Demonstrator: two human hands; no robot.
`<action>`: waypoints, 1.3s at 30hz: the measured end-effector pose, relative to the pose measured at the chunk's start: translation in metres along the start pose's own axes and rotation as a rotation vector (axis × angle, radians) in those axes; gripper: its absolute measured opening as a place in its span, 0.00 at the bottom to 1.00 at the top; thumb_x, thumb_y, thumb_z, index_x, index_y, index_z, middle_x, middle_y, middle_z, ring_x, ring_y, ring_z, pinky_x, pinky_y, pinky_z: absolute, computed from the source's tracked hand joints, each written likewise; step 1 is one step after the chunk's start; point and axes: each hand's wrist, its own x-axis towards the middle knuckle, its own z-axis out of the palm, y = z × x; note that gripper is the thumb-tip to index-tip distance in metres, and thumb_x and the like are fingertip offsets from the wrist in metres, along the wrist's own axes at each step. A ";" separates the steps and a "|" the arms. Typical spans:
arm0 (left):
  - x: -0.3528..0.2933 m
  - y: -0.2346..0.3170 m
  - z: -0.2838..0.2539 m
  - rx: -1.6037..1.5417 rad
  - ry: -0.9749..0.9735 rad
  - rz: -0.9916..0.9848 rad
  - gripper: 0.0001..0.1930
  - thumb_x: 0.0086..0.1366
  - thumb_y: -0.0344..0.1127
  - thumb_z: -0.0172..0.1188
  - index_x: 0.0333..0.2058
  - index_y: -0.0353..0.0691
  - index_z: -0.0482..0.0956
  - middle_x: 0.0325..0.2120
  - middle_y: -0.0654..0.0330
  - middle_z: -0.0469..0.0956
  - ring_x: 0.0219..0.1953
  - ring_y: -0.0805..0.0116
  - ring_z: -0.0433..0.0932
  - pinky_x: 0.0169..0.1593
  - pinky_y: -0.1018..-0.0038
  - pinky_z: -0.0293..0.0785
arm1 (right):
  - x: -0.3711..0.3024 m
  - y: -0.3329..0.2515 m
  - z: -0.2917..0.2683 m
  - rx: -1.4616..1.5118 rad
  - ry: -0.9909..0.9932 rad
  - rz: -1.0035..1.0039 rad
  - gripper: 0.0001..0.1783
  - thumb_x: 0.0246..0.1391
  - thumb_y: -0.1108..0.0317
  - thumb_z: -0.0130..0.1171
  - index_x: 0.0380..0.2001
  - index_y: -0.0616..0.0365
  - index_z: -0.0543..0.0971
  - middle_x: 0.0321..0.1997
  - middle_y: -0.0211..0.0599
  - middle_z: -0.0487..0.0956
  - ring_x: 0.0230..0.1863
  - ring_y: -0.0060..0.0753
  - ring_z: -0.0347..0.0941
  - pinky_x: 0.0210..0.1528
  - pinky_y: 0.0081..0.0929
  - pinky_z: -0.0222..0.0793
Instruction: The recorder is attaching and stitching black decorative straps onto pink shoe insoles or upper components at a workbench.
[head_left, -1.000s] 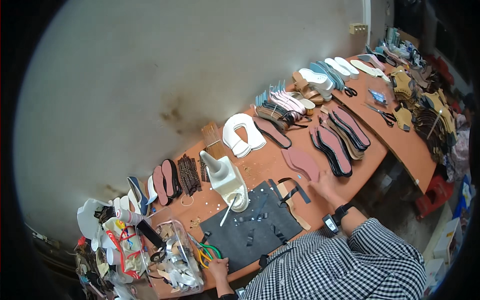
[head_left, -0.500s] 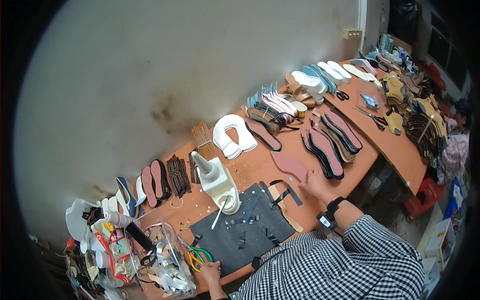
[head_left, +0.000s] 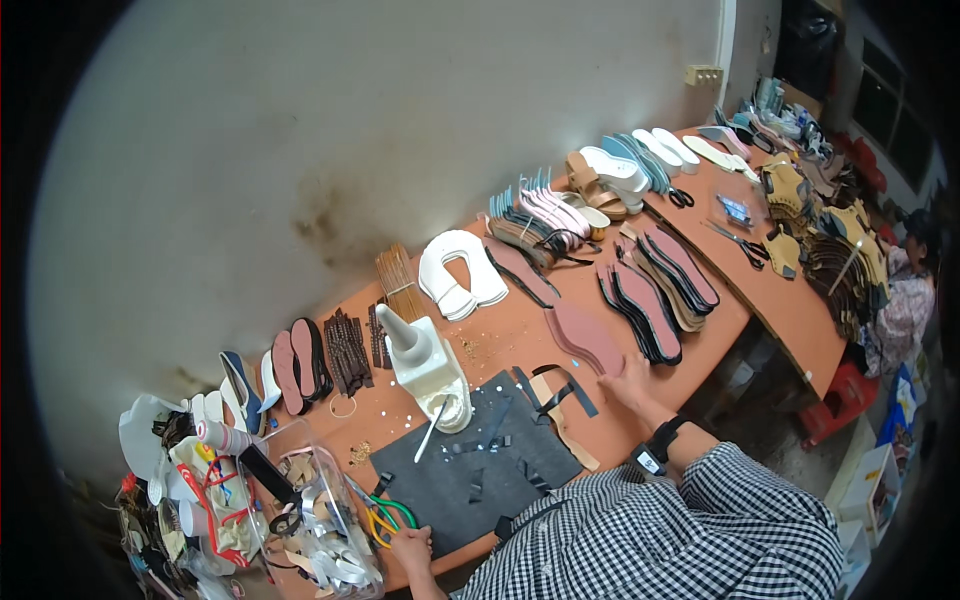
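A single pink shoe sole [head_left: 584, 338] lies angled over the orange table, its near end pinched in my right hand [head_left: 628, 382]. Just right of it stand several black-edged pink soles [head_left: 645, 310]. At the table's front edge, my left hand [head_left: 411, 549] is curled beside the green and orange handles of the scissors [head_left: 392, 519]. Its fingertips are partly hidden, and whether they grip the handles is unclear. Between my hands is a dark mat [head_left: 425, 482] with short black straps [head_left: 534, 476]. A white glue container [head_left: 428, 370] with a brush [head_left: 431, 430] in it rests at the mat's far edge.
White horseshoe-shaped pieces [head_left: 436, 292] and brown strips [head_left: 349, 355] lie toward the wall. A clear bin [head_left: 365, 540] of scraps stands at left. A second table [head_left: 790, 325] with black scissors [head_left: 750, 254] is at right, near another person [head_left: 900, 310] and a red stool [head_left: 842, 400].
My right hand has drawn slightly nearer to me with the pink sole, and more of the sole shows. My left hand stays by the scissors. The whole view has shifted a little.
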 end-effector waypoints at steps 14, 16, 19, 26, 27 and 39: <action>-0.004 0.005 0.001 0.070 0.037 0.029 0.08 0.48 0.25 0.62 0.16 0.33 0.72 0.09 0.61 0.70 0.11 0.76 0.68 0.15 0.79 0.64 | 0.019 0.016 0.018 0.060 0.217 0.056 0.33 0.34 0.59 0.63 0.45 0.67 0.70 0.38 0.56 0.71 0.42 0.54 0.68 0.47 0.38 0.65; -0.005 0.003 0.002 0.061 0.053 0.066 0.08 0.48 0.24 0.61 0.15 0.34 0.71 0.09 0.62 0.70 0.10 0.76 0.66 0.13 0.79 0.61 | 0.016 0.013 0.017 0.034 0.184 0.018 0.33 0.34 0.59 0.63 0.45 0.68 0.70 0.38 0.56 0.71 0.41 0.54 0.68 0.47 0.38 0.65; -0.002 -0.002 0.001 0.095 0.055 0.042 0.08 0.47 0.27 0.63 0.16 0.33 0.73 0.09 0.60 0.72 0.12 0.74 0.71 0.17 0.77 0.67 | 0.010 0.014 0.018 -0.108 0.196 -0.083 0.32 0.34 0.58 0.63 0.43 0.69 0.71 0.37 0.57 0.72 0.40 0.55 0.69 0.45 0.39 0.66; -0.003 -0.002 0.001 0.113 0.077 0.023 0.08 0.45 0.29 0.64 0.15 0.32 0.75 0.10 0.58 0.73 0.15 0.70 0.73 0.23 0.74 0.69 | 0.022 0.007 0.003 0.097 -0.009 0.070 0.26 0.31 0.60 0.60 0.34 0.69 0.76 0.31 0.57 0.76 0.35 0.53 0.74 0.38 0.38 0.70; -0.003 -0.002 0.002 0.123 0.081 0.047 0.08 0.45 0.29 0.64 0.15 0.32 0.75 0.10 0.58 0.73 0.15 0.69 0.73 0.23 0.74 0.69 | 0.024 0.007 0.002 0.061 0.003 0.046 0.26 0.31 0.61 0.60 0.34 0.69 0.75 0.31 0.57 0.76 0.35 0.53 0.74 0.38 0.38 0.70; -0.002 -0.002 -0.002 0.133 0.071 0.083 0.08 0.44 0.29 0.64 0.16 0.31 0.74 0.11 0.56 0.73 0.16 0.67 0.74 0.24 0.73 0.69 | 0.017 -0.001 -0.004 -0.110 -0.033 -0.125 0.23 0.30 0.61 0.59 0.29 0.70 0.75 0.25 0.58 0.76 0.31 0.54 0.74 0.34 0.38 0.70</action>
